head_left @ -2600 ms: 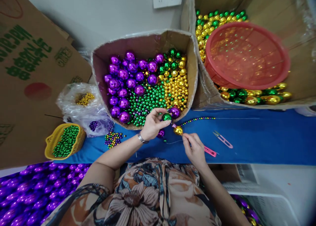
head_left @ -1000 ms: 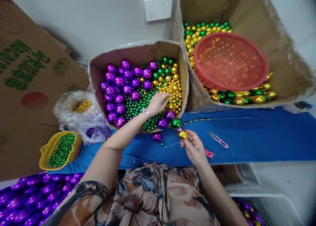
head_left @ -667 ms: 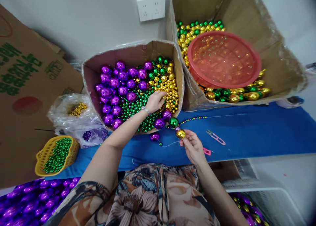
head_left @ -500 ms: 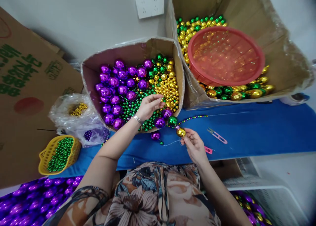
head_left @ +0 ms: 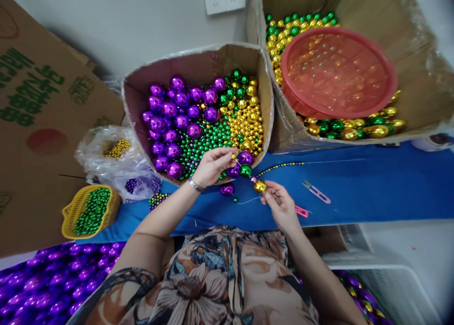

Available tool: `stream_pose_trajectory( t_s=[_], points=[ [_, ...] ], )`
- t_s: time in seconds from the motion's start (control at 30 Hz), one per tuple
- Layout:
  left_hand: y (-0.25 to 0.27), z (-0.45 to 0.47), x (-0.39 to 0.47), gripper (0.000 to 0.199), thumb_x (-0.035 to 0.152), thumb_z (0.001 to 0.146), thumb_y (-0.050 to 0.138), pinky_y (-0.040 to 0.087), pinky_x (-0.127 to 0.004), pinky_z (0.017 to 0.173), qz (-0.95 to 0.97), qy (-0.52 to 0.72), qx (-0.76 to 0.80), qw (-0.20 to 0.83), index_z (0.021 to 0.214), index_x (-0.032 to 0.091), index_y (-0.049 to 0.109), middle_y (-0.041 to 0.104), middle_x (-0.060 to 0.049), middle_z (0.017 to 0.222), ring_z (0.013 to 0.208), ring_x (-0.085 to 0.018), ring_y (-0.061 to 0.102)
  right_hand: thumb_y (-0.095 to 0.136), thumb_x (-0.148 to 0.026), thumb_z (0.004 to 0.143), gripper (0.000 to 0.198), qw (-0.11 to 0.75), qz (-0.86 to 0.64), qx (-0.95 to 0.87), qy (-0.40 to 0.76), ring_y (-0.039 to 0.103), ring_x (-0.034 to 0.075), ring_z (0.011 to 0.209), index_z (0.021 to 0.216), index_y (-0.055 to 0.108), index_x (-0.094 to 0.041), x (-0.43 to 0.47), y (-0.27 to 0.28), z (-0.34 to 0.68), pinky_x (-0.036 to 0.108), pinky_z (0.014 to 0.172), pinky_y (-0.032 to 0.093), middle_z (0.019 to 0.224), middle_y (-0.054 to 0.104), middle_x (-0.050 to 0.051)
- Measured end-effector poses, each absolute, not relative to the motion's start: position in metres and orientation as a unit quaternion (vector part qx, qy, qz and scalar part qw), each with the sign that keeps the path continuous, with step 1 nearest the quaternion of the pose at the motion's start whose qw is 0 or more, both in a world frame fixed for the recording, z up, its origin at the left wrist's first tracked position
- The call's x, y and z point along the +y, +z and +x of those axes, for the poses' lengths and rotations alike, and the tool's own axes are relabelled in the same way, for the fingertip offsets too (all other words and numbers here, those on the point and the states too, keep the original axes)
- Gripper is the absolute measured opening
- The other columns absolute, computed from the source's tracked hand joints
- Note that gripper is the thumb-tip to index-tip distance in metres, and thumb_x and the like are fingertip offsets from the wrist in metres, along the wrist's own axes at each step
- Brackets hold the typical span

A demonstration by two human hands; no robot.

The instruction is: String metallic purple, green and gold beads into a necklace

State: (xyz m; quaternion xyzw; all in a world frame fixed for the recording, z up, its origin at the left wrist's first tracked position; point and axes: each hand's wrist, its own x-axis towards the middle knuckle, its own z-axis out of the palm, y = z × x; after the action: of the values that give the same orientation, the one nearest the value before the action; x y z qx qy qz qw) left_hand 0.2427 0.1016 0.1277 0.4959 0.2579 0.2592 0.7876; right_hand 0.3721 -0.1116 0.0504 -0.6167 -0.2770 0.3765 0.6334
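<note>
Over the front edge of the bead-filled carton, my left hand pinches a small gold bead beside a thread. My right hand grips a large gold bead between thumb and fingers. Between the hands hang a large green bead and a purple bead, with a tiny pink bead next to the gold one. A strand of small mixed beads runs right along the cloth, ending in bare thread. A purple bead and a small green bead lie nearer me on thread.
The carton holds purple, green and gold beads. A red basket rests in a second carton. Thread snips and a pink tool lie on the blue cloth. A yellow basket of green beads stands left.
My left hand has drawn back slightly from the carton's beads, bringing the small gold bead lower along the thread. My right hand keeps hold of the large gold bead. The view has shifted slightly.
</note>
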Motion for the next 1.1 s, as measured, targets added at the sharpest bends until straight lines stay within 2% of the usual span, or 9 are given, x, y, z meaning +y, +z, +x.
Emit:
stream_pose_trajectory(
  t_s=[0.2,0.37,0.5,0.6,0.67,0.8,0.97,1.03,1.1],
  points=[
    [0.131,0.235,0.095,0.029,0.031,0.071,0.082,0.058,-0.025,0.076,0.611,0.295,0.239,0.695,0.093,0.016,0.07,0.072,-0.005,0.092,0.081,-0.012,0.068,0.06,-0.043,0.089,0.036,0.605,-0.652,-0.297,0.347,0.063,0.012,0.075,0.12,0.057,-0.025,-0.12,0.054,0.372,0.029,0.073,0.057,0.087,0.057,-0.001],
    [0.117,0.232,0.074,0.027,0.031,0.072,0.081,0.056,-0.024,0.073,0.663,0.234,0.195,0.684,0.092,0.016,0.069,0.07,-0.006,0.095,0.081,-0.011,0.066,0.056,-0.045,0.09,0.038,0.575,-0.661,-0.295,0.381,0.067,0.014,0.08,0.122,0.054,-0.024,-0.126,0.032,0.366,0.032,0.075,0.058,0.094,0.063,0.002],
    [0.104,0.233,0.056,0.016,0.033,0.079,0.074,0.055,-0.027,0.072,0.736,0.215,0.151,0.624,0.082,0.017,0.072,0.071,-0.008,0.096,0.084,-0.014,0.067,0.051,-0.04,0.09,0.036,0.489,-0.692,-0.328,0.418,0.068,0.015,0.072,0.121,0.055,-0.023,-0.132,0.018,0.368,0.032,0.068,0.059,0.095,0.068,0.004],
    [0.112,0.236,0.048,0.014,0.032,0.084,0.069,0.054,-0.028,0.072,0.777,0.222,0.136,0.574,0.081,0.018,0.071,0.071,-0.007,0.09,0.081,-0.015,0.067,0.05,-0.035,0.09,0.031,0.424,-0.736,-0.423,0.316,0.068,0.019,0.082,0.117,0.061,-0.023,-0.136,0.033,0.378,0.037,0.077,0.057,0.1,0.068,0.007],
    [0.127,0.24,0.044,0.012,0.03,0.086,0.067,0.054,-0.028,0.072,0.781,0.237,0.117,0.566,0.084,0.018,0.07,0.071,-0.006,0.088,0.081,-0.015,0.067,0.048,-0.034,0.093,0.031,0.413,-0.748,-0.46,0.242,0.067,0.022,0.093,0.119,0.062,-0.024,-0.136,0.054,0.384,0.04,0.085,0.055,0.108,0.067,0.009],
    [0.17,0.253,0.041,0.01,0.027,0.086,0.067,0.055,-0.029,0.074,0.76,0.268,0.086,0.586,0.085,0.018,0.07,0.071,-0.006,0.09,0.084,-0.015,0.067,0.046,-0.036,0.097,0.036,0.433,-0.715,-0.496,0.236,0.067,0.019,0.088,0.129,0.058,-0.028,-0.128,0.095,0.386,0.035,0.079,0.056,0.115,0.067,0.007],
    [0.191,0.261,0.042,0.015,0.032,0.084,0.071,0.056,-0.033,0.078,0.679,0.308,0.111,0.657,0.083,0.017,0.068,0.068,-0.005,0.091,0.084,-0.016,0.066,0.047,-0.041,0.097,0.029,0.442,-0.704,-0.497,0.25,0.066,0.015,0.069,0.106,0.07,-0.025,-0.122,0.107,0.381,0.03,0.067,0.055,0.091,0.072,0.004],
    [0.18,0.26,0.042,0.019,0.037,0.086,0.067,0.057,-0.034,0.077,0.639,0.303,0.115,0.697,0.091,0.019,0.068,0.068,-0.006,0.099,0.085,-0.016,0.067,0.047,-0.042,0.096,0.03,0.454,-0.708,-0.472,0.264,0.064,0.012,0.062,0.103,0.07,-0.023,-0.123,0.108,0.381,0.027,0.062,0.054,0.082,0.07,0.002],
    [0.158,0.259,0.04,0.028,0.042,0.089,0.063,0.057,-0.037,0.085,0.626,0.272,0.094,0.725,0.109,0.023,0.065,0.066,-0.007,0.115,0.098,-0.019,0.067,0.047,-0.044,0.096,0.032,0.481,-0.703,-0.445,0.277,0.062,0.011,0.059,0.104,0.069,-0.022,-0.125,0.112,0.381,0.025,0.06,0.053,0.075,0.067,0.001]
  ],
)
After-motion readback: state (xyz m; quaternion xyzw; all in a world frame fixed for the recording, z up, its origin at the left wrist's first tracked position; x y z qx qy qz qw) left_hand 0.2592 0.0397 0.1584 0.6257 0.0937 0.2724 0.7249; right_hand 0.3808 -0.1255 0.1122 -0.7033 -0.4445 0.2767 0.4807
